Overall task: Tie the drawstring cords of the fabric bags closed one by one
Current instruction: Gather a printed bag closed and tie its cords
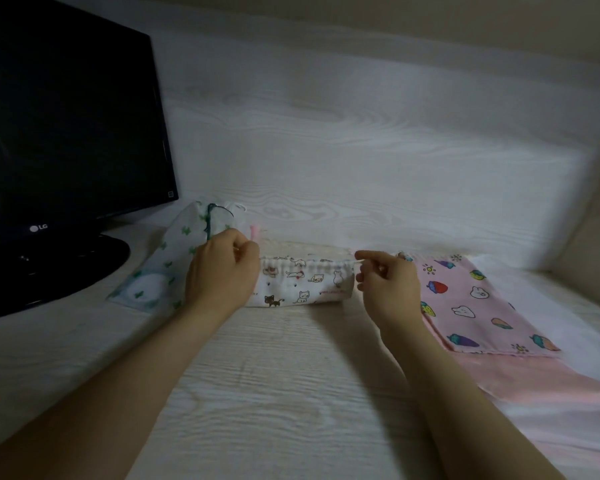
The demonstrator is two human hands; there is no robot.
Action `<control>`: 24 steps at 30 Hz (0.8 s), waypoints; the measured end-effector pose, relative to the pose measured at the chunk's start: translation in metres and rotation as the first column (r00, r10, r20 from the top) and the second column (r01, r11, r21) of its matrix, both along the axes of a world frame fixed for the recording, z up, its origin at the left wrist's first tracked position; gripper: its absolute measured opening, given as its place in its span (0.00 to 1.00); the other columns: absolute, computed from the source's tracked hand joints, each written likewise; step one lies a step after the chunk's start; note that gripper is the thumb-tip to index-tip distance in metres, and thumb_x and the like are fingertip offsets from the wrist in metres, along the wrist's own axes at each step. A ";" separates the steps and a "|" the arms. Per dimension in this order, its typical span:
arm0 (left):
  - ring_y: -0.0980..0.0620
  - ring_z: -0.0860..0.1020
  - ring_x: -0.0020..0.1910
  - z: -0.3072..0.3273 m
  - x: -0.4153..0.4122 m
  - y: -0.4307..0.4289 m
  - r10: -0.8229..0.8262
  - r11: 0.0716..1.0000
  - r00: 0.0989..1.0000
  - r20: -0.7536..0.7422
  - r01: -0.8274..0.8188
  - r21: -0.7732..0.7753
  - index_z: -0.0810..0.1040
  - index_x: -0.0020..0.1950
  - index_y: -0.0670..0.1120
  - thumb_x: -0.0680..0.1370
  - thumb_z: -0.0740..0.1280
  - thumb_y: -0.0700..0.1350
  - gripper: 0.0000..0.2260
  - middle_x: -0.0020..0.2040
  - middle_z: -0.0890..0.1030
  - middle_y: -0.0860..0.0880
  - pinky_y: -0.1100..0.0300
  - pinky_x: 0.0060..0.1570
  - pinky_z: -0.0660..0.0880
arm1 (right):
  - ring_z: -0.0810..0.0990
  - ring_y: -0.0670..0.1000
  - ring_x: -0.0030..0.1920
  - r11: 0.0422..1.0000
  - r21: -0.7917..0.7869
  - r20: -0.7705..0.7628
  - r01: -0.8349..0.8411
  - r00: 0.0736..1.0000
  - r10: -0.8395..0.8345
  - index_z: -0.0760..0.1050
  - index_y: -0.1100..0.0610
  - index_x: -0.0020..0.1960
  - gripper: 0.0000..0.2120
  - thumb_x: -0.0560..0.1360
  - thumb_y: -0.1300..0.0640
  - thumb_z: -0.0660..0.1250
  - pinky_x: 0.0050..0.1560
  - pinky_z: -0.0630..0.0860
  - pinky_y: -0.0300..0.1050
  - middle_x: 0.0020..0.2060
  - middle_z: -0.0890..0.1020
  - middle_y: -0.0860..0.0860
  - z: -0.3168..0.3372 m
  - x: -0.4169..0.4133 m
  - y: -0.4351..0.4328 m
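Cat-print bag [305, 285] is laid across the middle of the table [291, 393], mouth along the far edge and partly gathered. Green clover bag [167, 261] is set at its left, near the monitor [66, 133]; pink fruit-print bag [471, 303] is laid flat at its right. Right hand [388, 282] is closed in a narrow pinch on the drawstring cord [356, 262] just off the bag's right end. Left hand [222, 268] is curled tight at the bag's left end. It is judged to be pinching the cord's other side, but that end is covered by the fingers. Step in hand is judged to be cinching the mouth ahead of the knot. To be done well: both ends should be pulled outward evenly, in line with the channel, so the bag isn't dragged sideways. Tension should be held while the ends are crossed, or the mouth is likely to be slackened. Knot should be seated right against the gathers. Hard to read: cord is thin and white on white, so only a short stretch can be made out. Clover bag's tie can't be confirmed; only a dark green cord [210, 216] is seen at its top. Pink strip [254, 233] behind the left hand can't be identified. Pink bag's mouth is partly blocked by the right hand.
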State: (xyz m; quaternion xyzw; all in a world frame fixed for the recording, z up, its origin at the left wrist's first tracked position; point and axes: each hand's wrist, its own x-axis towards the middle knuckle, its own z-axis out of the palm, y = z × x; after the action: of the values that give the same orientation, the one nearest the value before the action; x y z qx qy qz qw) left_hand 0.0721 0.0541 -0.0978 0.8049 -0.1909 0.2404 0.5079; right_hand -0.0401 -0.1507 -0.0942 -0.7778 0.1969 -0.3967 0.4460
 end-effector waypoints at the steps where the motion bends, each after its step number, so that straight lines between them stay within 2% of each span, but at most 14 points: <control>1: 0.45 0.78 0.35 -0.001 0.001 0.001 0.038 0.999 0.999 0.015 -0.038 0.025 0.72 0.34 0.48 0.79 0.62 0.46 0.13 0.31 0.77 0.51 0.51 0.37 0.75 | 0.84 0.51 0.42 0.986 0.165 0.071 -0.035 0.997 0.024 0.84 0.60 0.60 0.14 0.82 0.67 0.61 0.50 0.84 0.49 0.43 0.86 0.54 0.000 0.000 -0.001; 3: 0.44 0.78 0.33 -0.002 0.004 0.003 0.053 0.997 0.998 0.038 -0.055 0.048 0.71 0.33 0.47 0.79 0.61 0.45 0.14 0.30 0.76 0.49 0.50 0.36 0.76 | 0.86 0.52 0.46 0.907 0.405 0.206 -0.111 0.978 0.028 0.83 0.61 0.60 0.14 0.82 0.69 0.62 0.53 0.83 0.45 0.46 0.85 0.57 0.003 -0.001 -0.001; 6: 0.43 0.77 0.29 0.000 0.004 0.006 0.023 0.998 0.998 0.054 -0.026 0.059 0.70 0.30 0.44 0.76 0.58 0.53 0.18 0.27 0.75 0.46 0.47 0.33 0.78 | 0.87 0.56 0.49 0.749 0.619 0.377 -0.236 0.926 -0.020 0.79 0.61 0.62 0.16 0.81 0.73 0.60 0.54 0.83 0.47 0.49 0.84 0.61 0.009 -0.003 0.002; 9: 0.47 0.69 0.24 0.002 0.000 0.004 0.050 0.996 0.996 0.076 -0.055 0.068 0.64 0.27 0.45 0.78 0.63 0.57 0.24 0.22 0.67 0.50 0.50 0.31 0.75 | 0.87 0.61 0.53 0.581 0.716 0.489 -0.387 0.872 -0.022 0.72 0.58 0.61 0.16 0.82 0.73 0.54 0.58 0.83 0.55 0.51 0.81 0.65 0.014 -0.003 0.007; 11: 0.50 0.63 0.23 0.002 0.000 0.002 0.082 0.995 0.995 0.058 -0.085 0.051 0.61 0.26 0.48 0.80 0.67 0.54 0.26 0.22 0.61 0.53 0.55 0.30 0.68 | 0.87 0.64 0.53 0.511 0.728 0.539 -0.457 0.842 -0.014 0.69 0.57 0.61 0.16 0.83 0.73 0.51 0.59 0.82 0.60 0.56 0.78 0.67 0.016 -0.002 0.009; 13: 0.50 0.62 0.24 0.001 0.004 0.003 0.101 0.995 0.995 0.025 -0.102 0.023 0.60 0.26 0.49 0.80 0.68 0.50 0.26 0.23 0.60 0.54 0.56 0.31 0.64 | 0.86 0.62 0.53 0.481 0.739 0.556 -0.472 0.831 -0.039 0.68 0.57 0.62 0.16 0.83 0.74 0.51 0.60 0.82 0.60 0.55 0.76 0.66 0.018 -0.004 0.008; 15: 0.50 0.62 0.25 0.001 0.007 0.006 0.128 0.991 0.992 0.021 -0.129 0.035 0.59 0.26 0.49 0.79 0.67 0.44 0.25 0.24 0.59 0.52 0.56 0.31 0.61 | 0.85 0.57 0.49 0.513 0.749 0.531 -0.419 0.843 -0.088 0.69 0.58 0.61 0.18 0.81 0.75 0.51 0.58 0.82 0.55 0.49 0.77 0.62 0.018 -0.004 0.007; 17: 0.49 0.63 0.26 0.001 0.007 0.008 0.150 0.985 0.987 0.056 -0.154 0.082 0.59 0.27 0.48 0.79 0.66 0.42 0.24 0.25 0.61 0.50 0.55 0.30 0.61 | 0.79 0.52 0.39 0.577 0.737 0.508 -0.352 0.851 -0.130 0.71 0.58 0.58 0.18 0.80 0.75 0.51 0.50 0.81 0.49 0.40 0.75 0.58 0.016 -0.002 0.006; 20: 0.45 0.68 0.28 0.001 0.008 0.009 0.193 0.969 0.977 0.096 -0.205 0.139 0.60 0.28 0.47 0.80 0.65 0.42 0.23 0.26 0.66 0.47 0.54 0.30 0.62 | 0.72 0.50 0.32 0.730 0.659 0.433 -0.179 0.885 -0.174 0.74 0.54 0.51 0.18 0.79 0.74 0.53 0.37 0.74 0.45 0.35 0.74 0.54 0.011 0.002 0.000; 22: 0.42 0.72 0.30 0.000 0.012 0.012 0.245 0.948 0.964 0.101 -0.260 0.184 0.64 0.29 0.44 0.81 0.65 0.43 0.21 0.28 0.70 0.44 0.53 0.31 0.63 | 0.70 0.51 0.30 0.866 0.501 0.363 0.001 0.908 -0.211 0.76 0.51 0.48 0.19 0.78 0.71 0.53 0.33 0.69 0.45 0.33 0.73 0.52 0.009 0.002 -0.005; 24: 0.41 0.74 0.32 0.000 0.015 0.015 0.282 0.931 0.954 0.105 -0.298 0.211 0.67 0.30 0.43 0.81 0.64 0.43 0.19 0.29 0.72 0.43 0.53 0.31 0.64 | 0.69 0.51 0.29 0.950 0.272 0.289 0.152 0.929 -0.231 0.77 0.51 0.47 0.19 0.76 0.69 0.52 0.33 0.67 0.46 0.32 0.75 0.52 0.008 0.001 -0.007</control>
State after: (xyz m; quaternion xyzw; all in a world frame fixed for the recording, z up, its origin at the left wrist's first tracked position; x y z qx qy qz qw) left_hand 0.0873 0.0689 -0.0977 0.8670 -0.1142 0.3189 0.3655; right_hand -0.0393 -0.1579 -0.0862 -0.6197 0.2454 -0.5311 0.5232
